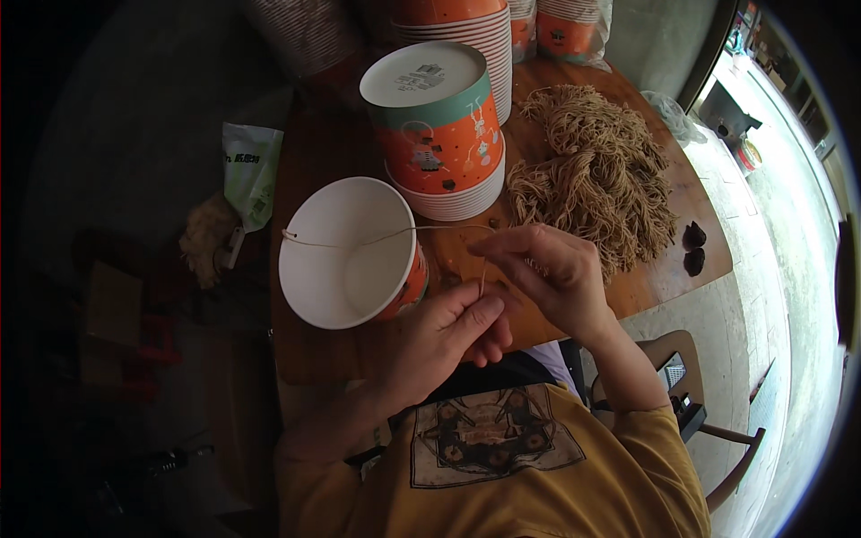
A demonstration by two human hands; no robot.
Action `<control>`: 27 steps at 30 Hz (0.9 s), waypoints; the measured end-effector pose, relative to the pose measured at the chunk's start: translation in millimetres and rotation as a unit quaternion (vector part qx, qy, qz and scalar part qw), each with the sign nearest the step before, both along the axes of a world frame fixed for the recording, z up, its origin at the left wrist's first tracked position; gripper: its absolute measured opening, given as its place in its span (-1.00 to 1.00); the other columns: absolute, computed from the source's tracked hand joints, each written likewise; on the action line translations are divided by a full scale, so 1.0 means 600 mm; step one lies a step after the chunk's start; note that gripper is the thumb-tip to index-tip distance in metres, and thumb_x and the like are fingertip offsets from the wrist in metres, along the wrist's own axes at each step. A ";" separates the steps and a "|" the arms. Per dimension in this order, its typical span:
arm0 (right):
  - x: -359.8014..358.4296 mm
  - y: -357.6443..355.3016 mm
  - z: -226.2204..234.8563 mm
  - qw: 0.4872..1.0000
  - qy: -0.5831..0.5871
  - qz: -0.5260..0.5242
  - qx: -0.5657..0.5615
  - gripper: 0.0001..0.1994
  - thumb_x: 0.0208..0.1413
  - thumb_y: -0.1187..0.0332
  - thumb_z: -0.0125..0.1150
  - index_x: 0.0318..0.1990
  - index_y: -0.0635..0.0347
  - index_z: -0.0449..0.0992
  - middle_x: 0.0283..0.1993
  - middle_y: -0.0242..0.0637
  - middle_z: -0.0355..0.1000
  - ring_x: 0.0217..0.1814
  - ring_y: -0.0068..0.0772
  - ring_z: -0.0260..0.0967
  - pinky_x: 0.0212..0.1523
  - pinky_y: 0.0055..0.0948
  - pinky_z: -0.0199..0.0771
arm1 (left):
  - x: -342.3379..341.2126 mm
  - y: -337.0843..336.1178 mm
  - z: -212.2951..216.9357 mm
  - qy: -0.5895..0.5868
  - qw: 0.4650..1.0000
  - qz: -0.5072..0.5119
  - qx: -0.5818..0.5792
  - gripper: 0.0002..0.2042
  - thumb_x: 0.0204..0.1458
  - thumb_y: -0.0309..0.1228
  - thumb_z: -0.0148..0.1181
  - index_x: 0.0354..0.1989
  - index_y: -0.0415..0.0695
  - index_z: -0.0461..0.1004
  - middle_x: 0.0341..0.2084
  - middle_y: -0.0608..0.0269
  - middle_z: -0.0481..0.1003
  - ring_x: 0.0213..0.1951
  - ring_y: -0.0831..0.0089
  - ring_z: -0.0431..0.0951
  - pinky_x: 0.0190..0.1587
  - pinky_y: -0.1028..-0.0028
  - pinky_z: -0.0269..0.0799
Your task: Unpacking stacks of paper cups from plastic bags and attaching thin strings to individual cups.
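Observation:
An open paper bucket [345, 251], white inside and orange outside, lies tilted on the wooden table [646, 278] in front of me. A thin tan string [377, 238] runs from its left rim across the mouth to my hands. My right hand [547, 269] pinches the string's end just right of the bucket. My left hand [448, 336] sits below it, fingertips closed on the same string. A heap of cut tan strings [592, 170] lies to the right of the hands.
A stack of upturned orange and white buckets [444, 125] stands behind the open one, with more stacks [556, 27] at the table's far edge. Two dark lumps [694, 247] lie near the right edge. A green and white bag [249, 170] is on the left, a chair [691, 394] to the right.

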State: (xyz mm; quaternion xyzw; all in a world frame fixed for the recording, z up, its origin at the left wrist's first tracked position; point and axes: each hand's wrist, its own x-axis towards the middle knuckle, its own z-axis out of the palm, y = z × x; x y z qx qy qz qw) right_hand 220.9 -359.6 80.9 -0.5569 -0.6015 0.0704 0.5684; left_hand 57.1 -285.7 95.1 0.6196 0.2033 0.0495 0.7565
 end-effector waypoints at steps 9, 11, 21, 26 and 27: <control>0.002 -0.024 0.009 0.987 -0.157 -0.035 0.009 -0.66 -0.08 0.50 0.19 -0.07 0.09 0.49 -0.05 -0.25 0.34 0.00 -0.17 0.33 -0.15 -0.30 0.43 | -0.012 0.006 0.016 0.127 0.959 -0.043 0.252 -0.75 0.25 -0.33 -0.12 -0.23 -0.26 0.41 -0.68 0.24 0.43 -0.64 0.51 0.46 -0.55 0.53 0.39; -0.011 -0.018 0.006 0.990 -0.100 0.091 0.034 -0.70 0.05 0.46 0.12 -0.03 0.22 0.42 -0.15 -0.17 0.33 -0.09 -0.09 0.36 -0.17 -0.25 0.43 | -0.015 0.008 0.018 0.135 0.950 -0.060 0.276 -0.76 0.24 -0.34 -0.12 -0.27 -0.26 0.41 -0.68 0.23 0.44 -0.63 0.48 0.47 -0.54 0.50 0.39; -0.027 -0.016 -0.019 0.973 -0.103 0.183 -0.095 -0.80 0.13 0.28 0.10 -0.16 0.14 0.39 -0.30 -0.20 0.33 -0.41 -0.06 0.41 -0.43 -0.21 0.47 | -0.032 0.015 0.066 0.225 0.923 -0.129 0.286 -0.80 0.19 -0.42 -0.10 -0.39 -0.28 0.37 -0.65 0.18 0.49 -0.60 0.34 0.53 -0.50 0.38 0.43; -0.025 -0.010 -0.012 0.982 -0.114 0.139 -0.065 -0.82 0.03 0.32 0.21 -0.24 0.16 0.45 -0.38 -0.25 0.33 -0.43 -0.12 0.41 -0.46 -0.27 0.45 | -0.050 0.019 0.072 0.201 0.895 -0.080 0.390 -0.85 0.17 -0.45 -0.06 -0.36 -0.27 0.38 -0.66 0.15 0.47 -0.61 0.25 0.53 -0.53 0.34 0.40; -0.025 -0.009 -0.012 0.984 -0.118 0.122 -0.061 -0.83 -0.01 0.36 0.25 -0.27 0.19 0.48 -0.42 -0.26 0.33 -0.43 -0.15 0.41 -0.46 -0.31 0.43 | -0.051 0.019 0.081 0.187 0.888 -0.055 0.417 -0.87 0.16 -0.45 -0.04 -0.34 -0.25 0.39 -0.64 0.14 0.47 -0.59 0.25 0.53 -0.51 0.34 0.39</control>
